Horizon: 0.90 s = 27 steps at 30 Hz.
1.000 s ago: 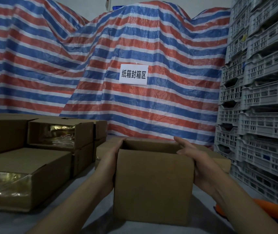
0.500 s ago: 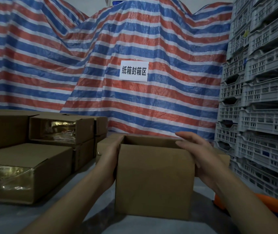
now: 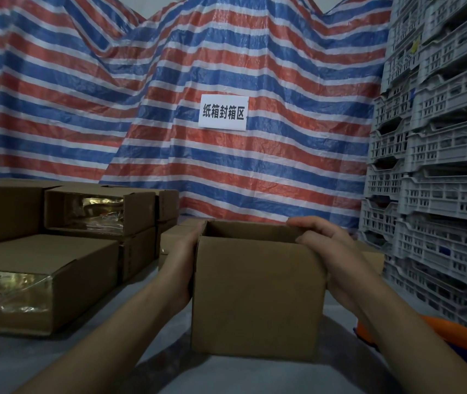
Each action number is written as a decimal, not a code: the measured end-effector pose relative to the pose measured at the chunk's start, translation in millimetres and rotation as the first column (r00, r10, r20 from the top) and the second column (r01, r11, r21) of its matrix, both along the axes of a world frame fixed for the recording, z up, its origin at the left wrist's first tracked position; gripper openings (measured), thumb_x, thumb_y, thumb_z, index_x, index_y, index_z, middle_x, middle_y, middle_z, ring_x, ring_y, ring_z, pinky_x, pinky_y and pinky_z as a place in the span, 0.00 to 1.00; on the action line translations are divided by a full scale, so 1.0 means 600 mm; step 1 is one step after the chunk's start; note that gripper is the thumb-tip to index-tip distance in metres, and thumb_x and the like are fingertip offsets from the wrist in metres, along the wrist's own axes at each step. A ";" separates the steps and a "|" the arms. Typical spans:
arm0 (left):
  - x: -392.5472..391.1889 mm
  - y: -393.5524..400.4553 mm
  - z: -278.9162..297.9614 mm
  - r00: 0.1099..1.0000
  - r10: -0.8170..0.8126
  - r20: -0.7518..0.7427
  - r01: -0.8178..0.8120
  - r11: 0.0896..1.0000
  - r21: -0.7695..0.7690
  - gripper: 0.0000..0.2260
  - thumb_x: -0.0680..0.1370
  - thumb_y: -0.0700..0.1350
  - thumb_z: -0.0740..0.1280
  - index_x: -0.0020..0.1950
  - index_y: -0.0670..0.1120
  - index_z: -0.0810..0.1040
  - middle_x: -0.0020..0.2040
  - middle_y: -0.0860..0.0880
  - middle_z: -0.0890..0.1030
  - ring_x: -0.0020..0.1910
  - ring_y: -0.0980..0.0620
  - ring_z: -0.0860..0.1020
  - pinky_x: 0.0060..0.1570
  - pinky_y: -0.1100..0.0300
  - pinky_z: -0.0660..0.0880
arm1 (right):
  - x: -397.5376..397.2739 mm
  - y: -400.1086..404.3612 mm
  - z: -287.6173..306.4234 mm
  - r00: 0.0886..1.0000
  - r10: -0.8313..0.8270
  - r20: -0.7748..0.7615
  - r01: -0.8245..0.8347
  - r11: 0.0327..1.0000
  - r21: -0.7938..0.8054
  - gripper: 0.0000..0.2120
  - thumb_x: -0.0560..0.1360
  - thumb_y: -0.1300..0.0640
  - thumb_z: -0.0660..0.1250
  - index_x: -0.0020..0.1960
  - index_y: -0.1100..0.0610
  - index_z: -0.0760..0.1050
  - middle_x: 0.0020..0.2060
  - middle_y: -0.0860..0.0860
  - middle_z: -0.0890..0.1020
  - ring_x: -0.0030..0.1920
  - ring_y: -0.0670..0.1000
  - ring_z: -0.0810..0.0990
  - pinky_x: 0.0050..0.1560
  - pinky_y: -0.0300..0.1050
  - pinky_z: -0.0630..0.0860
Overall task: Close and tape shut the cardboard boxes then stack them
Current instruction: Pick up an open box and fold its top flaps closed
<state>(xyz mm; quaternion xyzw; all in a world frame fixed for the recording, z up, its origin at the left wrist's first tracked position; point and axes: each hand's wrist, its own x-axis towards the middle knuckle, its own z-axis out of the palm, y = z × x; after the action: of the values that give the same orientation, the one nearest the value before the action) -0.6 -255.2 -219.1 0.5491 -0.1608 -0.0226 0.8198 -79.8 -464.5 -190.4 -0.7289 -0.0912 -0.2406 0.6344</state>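
Observation:
An open-topped cardboard box (image 3: 258,297) stands upright on the grey table right in front of me. My left hand (image 3: 179,263) lies flat against its left side, fingers reaching up to the top corner. Over the top right corner my right hand (image 3: 331,251) curls its fingers and grips the rim. The inside of the box is dark and I cannot see its flaps. On the left, taped cardboard boxes (image 3: 39,277) lie stacked, their ends shiny with clear tape.
More flat cardboard (image 3: 174,237) lies behind the open box. Grey plastic crates (image 3: 437,177) tower along the right side. An orange object (image 3: 459,336) sits at the table's right edge. A striped tarpaulin with a white sign (image 3: 223,111) hangs behind.
My right hand has slid up and curled its fingers over the top right rim. The box sits slightly lower in view as the camera tilted up.

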 end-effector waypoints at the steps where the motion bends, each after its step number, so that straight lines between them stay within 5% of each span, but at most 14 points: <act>1: 0.001 0.001 0.000 1.000 -0.009 0.013 0.009 1.000 -0.001 0.18 0.80 0.55 0.63 0.58 0.42 0.81 0.42 0.44 0.85 0.39 0.48 0.83 0.37 0.57 0.78 | 0.000 -0.001 0.001 1.000 0.011 -0.007 -0.011 1.000 0.010 0.13 0.77 0.64 0.67 0.49 0.47 0.84 0.38 0.47 0.86 0.36 0.43 0.84 0.31 0.37 0.77; 7: 0.003 0.007 -0.003 0.995 -0.083 0.063 0.083 0.996 0.014 0.17 0.79 0.56 0.63 0.44 0.47 0.86 0.44 0.44 0.85 0.41 0.49 0.84 0.42 0.55 0.77 | 0.003 -0.007 0.001 0.996 0.042 -0.075 -0.041 0.999 0.016 0.14 0.76 0.61 0.69 0.56 0.45 0.82 0.39 0.47 0.87 0.36 0.44 0.85 0.31 0.39 0.78; 11: 0.001 0.008 -0.004 0.992 -0.102 0.068 0.102 0.995 0.011 0.19 0.80 0.57 0.62 0.40 0.49 0.87 0.44 0.45 0.86 0.41 0.49 0.84 0.42 0.55 0.76 | 0.004 -0.009 0.003 0.998 0.025 -0.064 -0.027 0.999 -0.023 0.12 0.77 0.61 0.68 0.51 0.44 0.82 0.37 0.48 0.85 0.33 0.44 0.83 0.28 0.40 0.76; 14: 0.001 0.007 -0.002 0.994 -0.088 0.060 0.089 0.996 -0.009 0.17 0.80 0.55 0.63 0.45 0.46 0.86 0.45 0.44 0.86 0.41 0.48 0.85 0.39 0.56 0.78 | 0.003 -0.010 0.008 0.998 -0.014 -0.054 0.007 0.991 -0.137 0.13 0.78 0.60 0.66 0.46 0.42 0.82 0.38 0.47 0.84 0.36 0.46 0.83 0.31 0.42 0.76; 19: 0.007 0.008 -0.006 0.993 -0.107 0.055 0.107 0.994 0.007 0.18 0.80 0.57 0.62 0.43 0.49 0.87 0.45 0.45 0.86 0.42 0.49 0.85 0.37 0.58 0.79 | 0.001 -0.015 0.013 0.998 -0.048 -0.029 0.038 0.960 -0.277 0.13 0.79 0.58 0.65 0.55 0.41 0.80 0.50 0.42 0.82 0.49 0.44 0.82 0.40 0.40 0.77; 24: 0.009 0.007 -0.002 0.996 -0.044 0.079 0.043 0.999 0.023 0.15 0.80 0.56 0.63 0.61 0.49 0.80 0.48 0.46 0.86 0.45 0.50 0.85 0.35 0.60 0.80 | 0.000 -0.015 0.017 0.999 -0.005 -0.052 -0.011 0.954 -0.299 0.16 0.80 0.59 0.63 0.48 0.38 0.81 0.39 0.34 0.82 0.41 0.39 0.83 0.40 0.41 0.76; 27: 0.011 0.007 -0.004 0.995 -0.017 0.097 0.018 1.000 -0.009 0.13 0.80 0.53 0.63 0.63 0.52 0.77 0.47 0.48 0.86 0.43 0.51 0.85 0.33 0.60 0.80 | 0.002 -0.015 0.018 0.998 0.016 -0.058 -0.032 0.955 -0.296 0.18 0.80 0.60 0.64 0.46 0.36 0.82 0.39 0.35 0.83 0.42 0.40 0.83 0.41 0.40 0.76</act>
<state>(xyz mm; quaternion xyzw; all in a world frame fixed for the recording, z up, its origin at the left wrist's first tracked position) 6.0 -251.0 -221.6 0.5442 -0.2054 -0.0023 0.8134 -78.7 -473.7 -179.7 -0.8210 -0.1175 -0.1963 0.5231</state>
